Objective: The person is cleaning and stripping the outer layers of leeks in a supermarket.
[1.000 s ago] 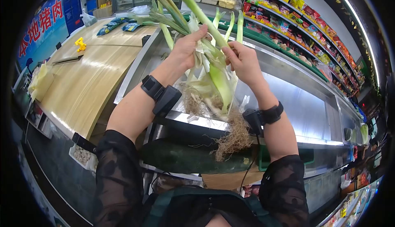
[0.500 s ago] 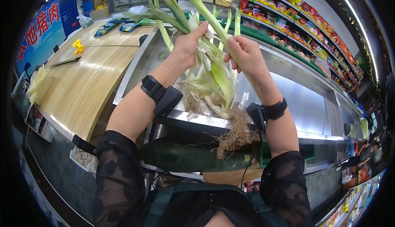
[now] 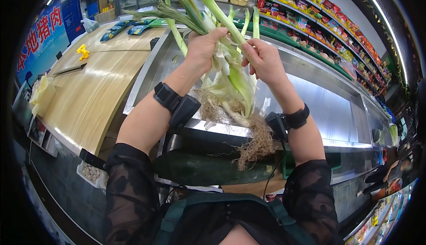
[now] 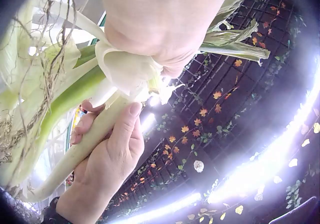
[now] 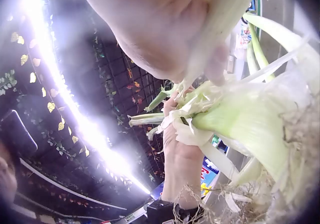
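Observation:
In the head view, my left hand (image 3: 202,52) grips a bunch of long green leaves and pale loose skins of large scallions, thumb across the top. My right hand (image 3: 267,62) pinches one scallion stalk (image 3: 217,12), which slants up to the left past the left hand. The left wrist view shows the right thumb (image 4: 131,113) pressed along this pale stalk. Below the hands, broad peeled green-white leaves (image 3: 239,85) hang down. Tangled brown roots (image 3: 255,145) droop over the metal edge. Torn papery skins (image 5: 187,129) stick out around the left hand in the right wrist view.
More scallion tops (image 3: 176,36) lean in the steel tray (image 3: 324,112) beyond my hands. A wooden counter (image 3: 102,81) stands at left with blue packets (image 3: 113,31) and a yellow object (image 3: 83,52). Below lies a big dark green gourd (image 3: 208,168). Snack shelves (image 3: 310,7) line the back.
My right thumb has come up over the scallion stalk, and the hand has shifted slightly right. The left hand has turned a little, with a white stalk now showing above it. The roots sway slightly.

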Demonstrator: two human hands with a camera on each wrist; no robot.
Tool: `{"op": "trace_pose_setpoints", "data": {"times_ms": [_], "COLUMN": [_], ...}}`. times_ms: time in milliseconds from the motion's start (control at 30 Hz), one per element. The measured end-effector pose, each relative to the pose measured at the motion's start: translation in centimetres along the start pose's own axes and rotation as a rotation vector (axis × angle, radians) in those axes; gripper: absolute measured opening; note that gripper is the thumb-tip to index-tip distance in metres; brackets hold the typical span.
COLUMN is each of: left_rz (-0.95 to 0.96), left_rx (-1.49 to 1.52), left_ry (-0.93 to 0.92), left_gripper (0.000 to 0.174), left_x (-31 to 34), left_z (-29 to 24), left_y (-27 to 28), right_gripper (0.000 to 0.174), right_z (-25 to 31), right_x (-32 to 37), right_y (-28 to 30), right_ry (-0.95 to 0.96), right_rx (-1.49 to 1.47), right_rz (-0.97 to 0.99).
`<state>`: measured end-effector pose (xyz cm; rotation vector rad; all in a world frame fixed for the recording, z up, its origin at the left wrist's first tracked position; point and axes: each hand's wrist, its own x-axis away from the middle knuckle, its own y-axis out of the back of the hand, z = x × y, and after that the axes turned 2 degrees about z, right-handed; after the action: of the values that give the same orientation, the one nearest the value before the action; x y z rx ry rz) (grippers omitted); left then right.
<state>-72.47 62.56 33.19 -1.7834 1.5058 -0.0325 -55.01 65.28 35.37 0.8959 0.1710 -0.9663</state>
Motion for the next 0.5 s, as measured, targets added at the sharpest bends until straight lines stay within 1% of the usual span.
{"op": "trace_pose_setpoints", "data": {"times_ms": [67, 267, 400, 500], "left_rz": [-0.017, -0.053, -0.05, -0.039], "left_rx": [0.006, -0.053, -0.016, -0.07], "left_ry": [-0.03, -0.032, -0.017, -0.025], "left_gripper": [0.02, 0.02, 0.019, 0.018], "left_x": [-0.2, -0.3, 0.1, 0.2], "left_z": [0.2, 0.2, -0.2, -0.1], "left_y": [0.1, 0.3, -0.4, -0.4], "right_gripper": [0.03, 0.03, 0.029, 0.03], "right_z": [0.0, -0.2, -0.2, -0.2], "right_x": [0.0, 0.0, 0.0, 0.0], "right_y": [0.0, 0.0, 0.1, 0.1], "right_ry": [-0.007, 0.018, 0.015, 0.012], "right_rx": [-0.001, -0.005, -0.011, -0.013], "right_rz": [0.007, 0.013, 0.002, 0.01]}}
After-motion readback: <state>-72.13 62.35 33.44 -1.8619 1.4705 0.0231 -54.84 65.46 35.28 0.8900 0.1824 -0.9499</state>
